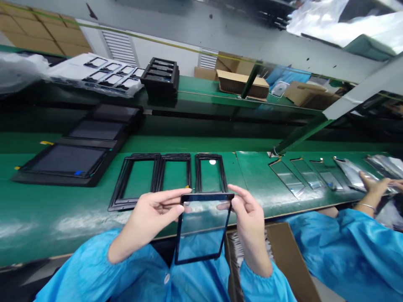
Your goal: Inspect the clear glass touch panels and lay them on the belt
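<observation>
Between both hands, over my lap at the bench's front edge, I hold a black-bordered glass touch panel [204, 226], tilted. My left hand [154, 214] pinches its upper left corner between thumb and fingers. At the upper right corner, my right hand [250, 220] grips it the same way. Clear glass fills the border, and blue cloth shows through it. Just beyond my hands, stacks of black rectangular frames lie on the green bench: a left stack [115, 197], a middle stack [189, 170] and a right stack [223, 174].
At the left, a black tray [91, 181] holds dark screens. Several glass panels [288, 178] lie to the right, where a co-worker's hand [374, 188] touches the silvery sheets. An open cardboard box [289, 256] is beside my right arm. A green post [302, 132] rises behind the bench.
</observation>
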The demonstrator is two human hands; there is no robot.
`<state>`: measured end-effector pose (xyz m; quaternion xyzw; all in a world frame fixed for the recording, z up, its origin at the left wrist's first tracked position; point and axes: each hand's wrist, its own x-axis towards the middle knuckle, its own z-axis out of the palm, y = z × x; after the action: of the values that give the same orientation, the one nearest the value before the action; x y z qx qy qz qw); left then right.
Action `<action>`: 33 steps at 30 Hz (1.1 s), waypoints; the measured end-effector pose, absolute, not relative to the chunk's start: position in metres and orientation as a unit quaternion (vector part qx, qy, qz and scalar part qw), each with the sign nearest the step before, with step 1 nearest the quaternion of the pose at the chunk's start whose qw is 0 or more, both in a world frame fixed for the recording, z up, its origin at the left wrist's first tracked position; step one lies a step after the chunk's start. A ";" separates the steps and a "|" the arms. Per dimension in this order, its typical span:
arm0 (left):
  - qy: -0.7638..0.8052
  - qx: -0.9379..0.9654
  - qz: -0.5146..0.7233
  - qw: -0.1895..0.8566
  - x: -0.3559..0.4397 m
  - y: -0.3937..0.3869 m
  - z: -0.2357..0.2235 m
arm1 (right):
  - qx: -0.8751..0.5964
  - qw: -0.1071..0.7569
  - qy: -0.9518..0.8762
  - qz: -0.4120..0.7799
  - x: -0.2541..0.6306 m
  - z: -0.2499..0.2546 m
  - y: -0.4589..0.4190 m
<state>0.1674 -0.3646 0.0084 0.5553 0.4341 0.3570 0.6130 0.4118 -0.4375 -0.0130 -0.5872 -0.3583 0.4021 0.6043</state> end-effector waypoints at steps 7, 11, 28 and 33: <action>0.476 0.563 0.341 0.583 0.161 -0.368 0.004 | -0.577 0.637 -0.345 0.376 0.399 -0.003 -0.440; 0.466 0.605 0.324 0.558 0.161 -0.367 0.005 | -0.577 0.645 -0.335 0.371 0.395 0.002 -0.440; 0.458 0.529 0.337 0.630 0.169 -0.371 -0.011 | -0.600 0.569 -0.250 0.504 0.446 -0.041 -0.460; 0.457 0.517 0.371 0.622 0.173 -0.376 -0.013 | -0.612 0.606 -0.270 0.429 0.430 -0.035 -0.459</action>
<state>0.1730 -0.3758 -0.0126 0.5166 0.4566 0.3711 0.6220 0.4298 -0.4588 -0.0354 -0.6122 -0.2702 0.4295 0.6064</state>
